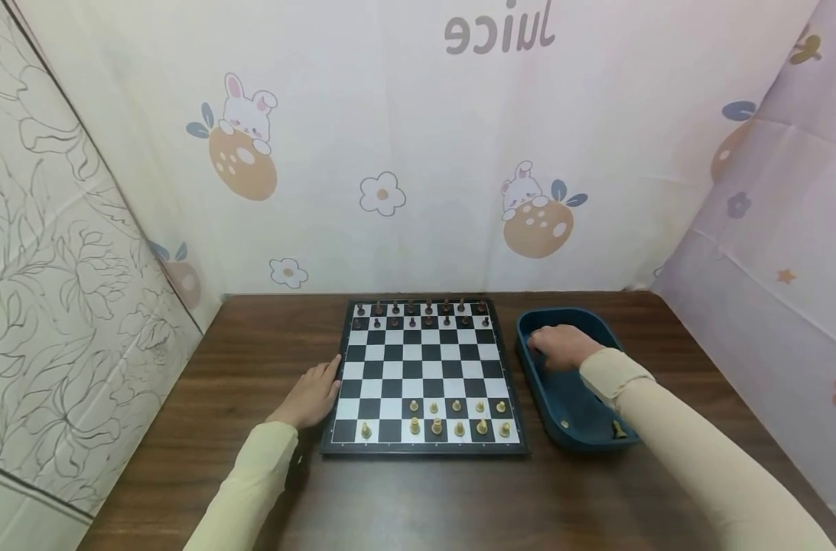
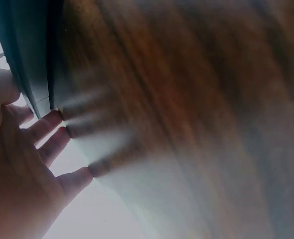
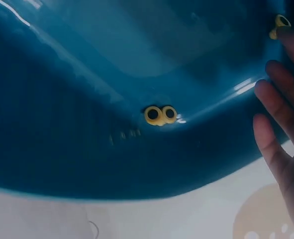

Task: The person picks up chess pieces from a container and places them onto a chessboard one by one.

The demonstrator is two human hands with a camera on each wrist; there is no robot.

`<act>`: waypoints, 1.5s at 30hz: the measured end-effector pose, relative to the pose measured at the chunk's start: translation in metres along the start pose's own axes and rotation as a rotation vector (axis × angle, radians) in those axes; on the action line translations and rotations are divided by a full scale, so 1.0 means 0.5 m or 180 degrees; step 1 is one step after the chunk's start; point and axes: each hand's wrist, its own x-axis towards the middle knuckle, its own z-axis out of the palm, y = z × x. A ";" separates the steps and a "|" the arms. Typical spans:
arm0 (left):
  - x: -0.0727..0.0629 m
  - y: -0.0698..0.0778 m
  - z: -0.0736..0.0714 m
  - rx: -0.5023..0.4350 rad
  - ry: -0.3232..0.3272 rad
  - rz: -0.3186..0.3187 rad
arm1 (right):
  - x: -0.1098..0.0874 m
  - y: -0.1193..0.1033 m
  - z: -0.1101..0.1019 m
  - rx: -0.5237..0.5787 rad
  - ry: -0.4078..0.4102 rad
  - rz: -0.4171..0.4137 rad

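Observation:
A black-and-white chessboard (image 1: 421,367) lies on the wooden table, dark brown pieces (image 1: 411,309) filling its two far rows. Light yellow pieces (image 1: 437,427) stand on the two near rows, mostly toward the right. My left hand (image 1: 312,396) rests at the board's left edge, fingers extended; the left wrist view shows its fingertips (image 2: 62,137) on the table beside the board's dark side (image 2: 32,50). Inside the blue tray (image 1: 543,398), my right hand (image 1: 561,346) pinches a yellow chess piece (image 3: 280,22) near the wall; the thumb is hidden. Two more yellow pieces (image 3: 159,115) lie nearby.
The tray stands right of the board, with a small piece (image 1: 564,424) and another yellow piece (image 1: 619,430) at its near end. A patterned curtain (image 1: 418,229) hangs behind the table (image 1: 280,329), and patterned walls flank both sides.

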 end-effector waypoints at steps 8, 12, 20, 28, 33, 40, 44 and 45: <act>0.002 0.001 -0.001 -0.0006 -0.0005 -0.0014 | 0.010 0.014 0.032 -0.0016 -0.0021 0.0060; 0.001 0.000 0.000 -0.0002 0.0014 0.0007 | 0.014 0.015 0.041 0.0074 -0.0079 0.0171; 0.001 -0.001 0.002 0.0007 0.0008 -0.0023 | 0.007 0.008 0.036 0.0172 -0.0099 0.0244; -0.001 -0.001 0.000 -0.0010 0.0013 -0.0022 | -0.011 0.005 0.009 0.0173 -0.0059 0.0154; 0.002 0.001 -0.002 -0.0029 -0.0001 0.0018 | -0.029 0.002 -0.013 0.0155 0.0042 0.0077; 0.004 -0.004 -0.003 -0.0064 -0.0017 0.0127 | -0.043 -0.014 -0.048 0.0032 0.0211 -0.0114; 0.002 -0.010 -0.001 -0.0083 0.0013 0.0160 | -0.042 -0.033 -0.076 -0.0063 0.0283 -0.0156; 0.002 -0.010 0.000 -0.0089 0.0009 0.0159 | -0.042 -0.038 -0.083 -0.0076 0.0279 -0.0143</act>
